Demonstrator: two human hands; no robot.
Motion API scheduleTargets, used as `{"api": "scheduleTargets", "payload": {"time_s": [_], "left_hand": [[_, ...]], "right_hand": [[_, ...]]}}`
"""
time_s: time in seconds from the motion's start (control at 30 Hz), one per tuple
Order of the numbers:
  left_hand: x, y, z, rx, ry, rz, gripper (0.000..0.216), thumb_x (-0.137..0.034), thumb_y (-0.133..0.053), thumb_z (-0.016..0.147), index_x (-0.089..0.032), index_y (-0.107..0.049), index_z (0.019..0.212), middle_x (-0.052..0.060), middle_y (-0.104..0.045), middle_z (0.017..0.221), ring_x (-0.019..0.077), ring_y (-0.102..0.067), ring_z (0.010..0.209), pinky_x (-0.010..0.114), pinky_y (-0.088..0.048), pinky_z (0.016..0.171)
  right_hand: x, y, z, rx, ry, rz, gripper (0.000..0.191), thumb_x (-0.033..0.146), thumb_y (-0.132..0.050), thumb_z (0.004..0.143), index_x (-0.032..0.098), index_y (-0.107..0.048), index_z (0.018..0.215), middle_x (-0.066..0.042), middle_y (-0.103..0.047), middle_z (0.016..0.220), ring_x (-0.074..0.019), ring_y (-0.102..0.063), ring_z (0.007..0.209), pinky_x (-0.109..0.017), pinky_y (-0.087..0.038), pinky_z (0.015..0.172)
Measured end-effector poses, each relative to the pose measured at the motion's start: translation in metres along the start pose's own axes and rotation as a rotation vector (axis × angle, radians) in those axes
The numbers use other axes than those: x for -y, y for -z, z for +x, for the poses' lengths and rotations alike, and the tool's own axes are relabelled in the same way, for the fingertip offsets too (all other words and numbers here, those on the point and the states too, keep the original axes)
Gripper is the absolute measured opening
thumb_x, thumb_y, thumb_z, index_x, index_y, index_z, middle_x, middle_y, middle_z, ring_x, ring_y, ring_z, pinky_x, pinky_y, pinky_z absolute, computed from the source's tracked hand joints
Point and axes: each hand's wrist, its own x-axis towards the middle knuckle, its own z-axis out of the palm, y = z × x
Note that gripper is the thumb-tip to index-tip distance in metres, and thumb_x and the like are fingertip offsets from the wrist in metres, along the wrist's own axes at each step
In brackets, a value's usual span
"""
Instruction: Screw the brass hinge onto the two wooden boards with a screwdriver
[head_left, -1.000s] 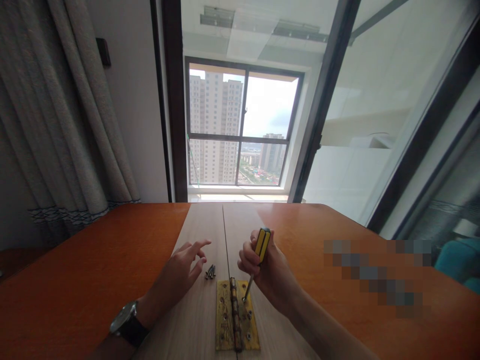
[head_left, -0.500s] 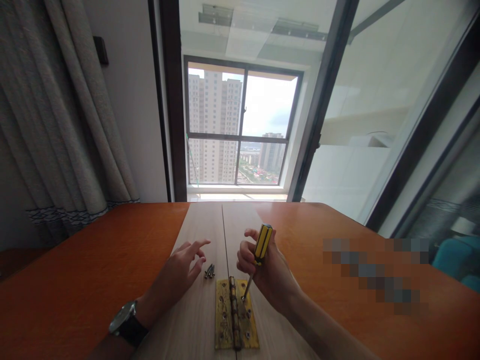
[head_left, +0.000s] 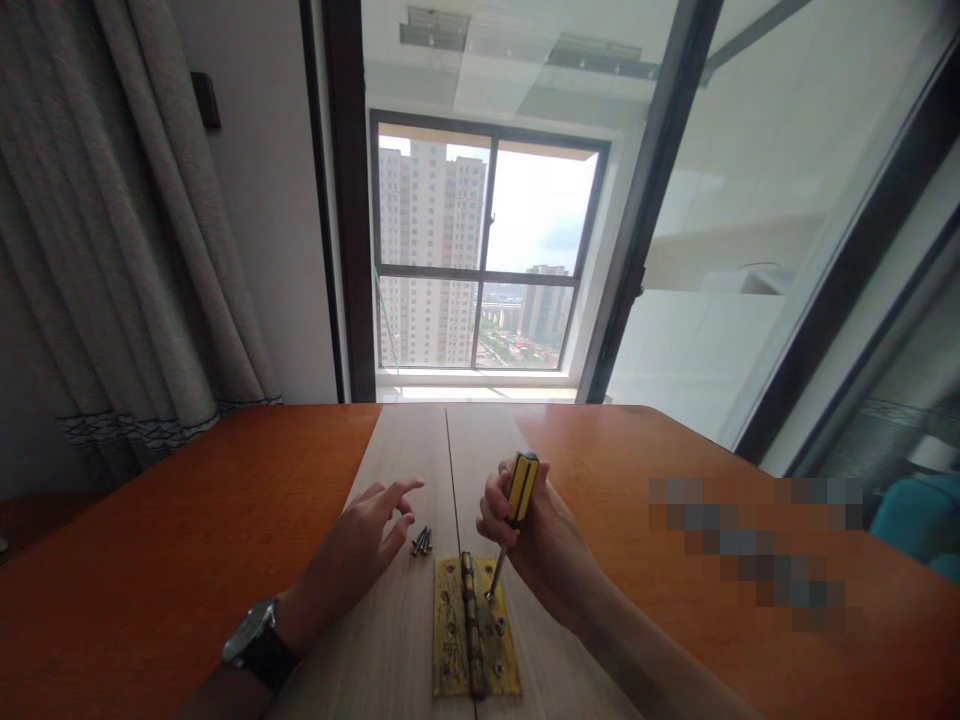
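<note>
My right hand (head_left: 544, 530) is closed round the yellow and black handle of a screwdriver (head_left: 523, 488). Its shaft slants down to a screw (head_left: 489, 596) in the right leaf of a worn brass hinge (head_left: 450, 665). Other screw heads sit in that leaf below it. The hinge lies open across the seam between two pale wooden boards (head_left: 409, 440). My left hand (head_left: 379, 520) hovers or rests over the left board, fingers apart and holding nothing. Several loose screws (head_left: 422, 543) lie in a small cluster just right of its thumb.
The boards lie on an orange-brown wooden table (head_left: 300, 450). A blurred-out patch (head_left: 757, 550) covers something on the table's right side. Beyond the far edge are glass panels and a window (head_left: 480, 240); a grey curtain (head_left: 127, 220) hangs at left.
The fingers of my right hand have curled in more around the screwdriver handle. The screwdriver tip stays at the same screw, and my left hand looks unchanged.
</note>
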Motion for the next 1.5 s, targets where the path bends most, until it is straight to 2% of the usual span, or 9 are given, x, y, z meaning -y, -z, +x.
{"api": "scheduleTargets", "payload": {"time_s": [0.27,0.43,0.6,0.73,0.8,1.0,1.17,1.23,1.5], "left_hand": [[0.0024,-0.0017,0.0000,0.006,-0.008,-0.008,0.040,-0.021,-0.044,0.094,-0.025,-0.056,0.132,0.004,-0.068,0.093,0.0214,-0.067,0.088,0.038,-0.051,0.085],[0.0027,-0.0022,-0.0002,0.013,0.014,-0.017,0.036,-0.026,-0.046,0.097,-0.026,-0.057,0.132,0.004,-0.068,0.095,0.0223,-0.067,0.090,0.039,-0.051,0.086],[0.0015,-0.0015,-0.0006,0.026,0.013,-0.017,0.036,-0.029,-0.051,0.098,-0.027,-0.057,0.133,0.004,-0.068,0.098,0.0237,-0.066,0.096,0.040,-0.050,0.089],[0.0001,-0.0011,0.0000,0.026,0.002,-0.018,0.038,-0.029,-0.051,0.098,-0.027,-0.056,0.135,0.005,-0.068,0.100,0.0244,-0.064,0.098,0.042,-0.049,0.093],[-0.0007,-0.0010,0.0004,0.022,-0.008,-0.005,0.037,-0.030,-0.052,0.098,-0.026,-0.056,0.134,0.005,-0.069,0.100,0.0253,-0.063,0.099,0.044,-0.048,0.094],[-0.0039,0.0014,-0.0005,0.030,-0.026,0.047,0.037,-0.035,-0.050,0.099,-0.026,-0.056,0.135,0.004,-0.070,0.104,0.0271,-0.062,0.105,0.048,-0.044,0.097],[-0.0041,0.0015,-0.0015,0.026,-0.026,0.081,0.037,-0.034,-0.051,0.099,-0.027,-0.055,0.135,0.003,-0.070,0.105,0.0266,-0.062,0.106,0.047,-0.043,0.098],[-0.0036,0.0009,-0.0015,0.020,-0.028,0.089,0.037,-0.032,-0.052,0.098,-0.027,-0.055,0.135,0.003,-0.070,0.105,0.0262,-0.062,0.107,0.046,-0.043,0.098],[-0.0012,-0.0013,-0.0011,0.009,-0.033,0.059,0.037,-0.030,-0.052,0.098,-0.027,-0.055,0.135,0.004,-0.069,0.106,0.0255,-0.061,0.105,0.045,-0.043,0.098]], "right_hand": [[0.0011,-0.0019,-0.0020,0.017,0.011,-0.034,0.035,0.054,-0.070,0.088,0.020,-0.065,0.089,0.007,-0.053,0.055,-0.0051,-0.037,0.043,-0.022,-0.028,0.051],[0.0010,-0.0001,-0.0017,0.019,0.014,-0.046,0.035,0.052,-0.075,0.084,0.019,-0.065,0.088,0.006,-0.056,0.057,-0.0046,-0.039,0.044,-0.022,-0.029,0.051],[0.0015,-0.0001,-0.0033,0.061,-0.052,-0.006,0.027,0.045,-0.073,0.088,0.019,-0.066,0.089,0.006,-0.054,0.056,-0.0048,-0.039,0.043,-0.021,-0.031,0.051],[0.0018,0.0011,-0.0038,0.071,-0.098,0.015,0.022,0.042,-0.070,0.091,0.020,-0.068,0.092,0.006,-0.052,0.056,-0.0050,-0.036,0.042,-0.020,-0.027,0.047],[0.0028,0.0018,-0.0031,0.061,-0.105,0.027,0.025,0.045,-0.069,0.091,0.020,-0.068,0.090,0.007,-0.050,0.055,-0.0048,-0.033,0.042,-0.020,-0.024,0.046],[0.0089,-0.0008,-0.0038,0.062,-0.085,0.051,0.052,0.069,-0.059,0.087,0.018,-0.069,0.092,0.004,-0.050,0.058,-0.0066,-0.031,0.048,-0.021,-0.026,0.049],[0.0076,-0.0004,-0.0059,0.108,-0.071,0.028,0.035,0.055,-0.075,0.083,0.023,-0.064,0.094,0.005,-0.052,0.067,-0.0063,-0.029,0.051,-0.021,-0.025,0.052],[0.0059,0.0017,-0.0056,0.124,-0.066,0.008,0.030,0.050,-0.075,0.085,0.023,-0.062,0.091,0.005,-0.053,0.069,-0.0058,-0.030,0.051,-0.021,-0.024,0.053],[0.0026,0.0025,-0.0046,0.123,-0.016,-0.050,0.039,0.055,-0.069,0.088,0.020,-0.058,0.078,0.005,-0.052,0.067,-0.0050,-0.032,0.049,-0.024,-0.024,0.055]]}}
